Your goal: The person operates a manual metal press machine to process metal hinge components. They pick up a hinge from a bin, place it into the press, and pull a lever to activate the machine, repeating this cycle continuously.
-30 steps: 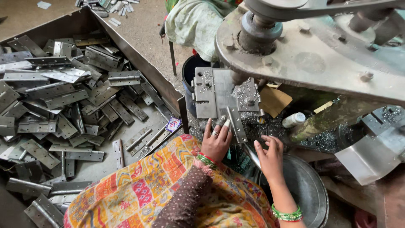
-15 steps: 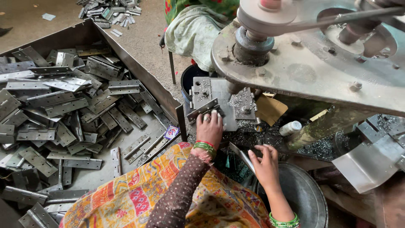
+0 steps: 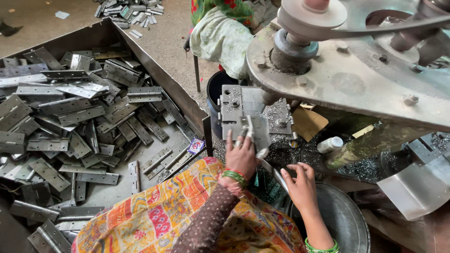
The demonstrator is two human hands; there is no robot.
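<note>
My left hand [image 3: 241,157] grips a small grey metal hinge [image 3: 252,133] and presses it against the steel fixture block [image 3: 234,110] of a press machine. Metal shavings lie all around the block. My right hand [image 3: 302,187] hovers a little lower and to the right with fingers apart and nothing in it, above the rim of a round metal bowl [image 3: 344,220]. Both wrists wear green and red bangles. A bright patterned cloth [image 3: 159,220] covers my lap.
A large metal tray [image 3: 154,70] on the left holds several grey hinges [image 3: 75,117]. The machine's heavy round plate and pulley [image 3: 337,70] overhang the fixture. Another person in green and pale cloth [image 3: 220,33] sits behind. A dark bucket [image 3: 216,86] stands by the fixture; more hinges [image 3: 126,9] lie on the floor.
My left hand has moved up with the hinge and set it on the fixture block. My right hand has shifted slightly right and stays open over the bowl.
</note>
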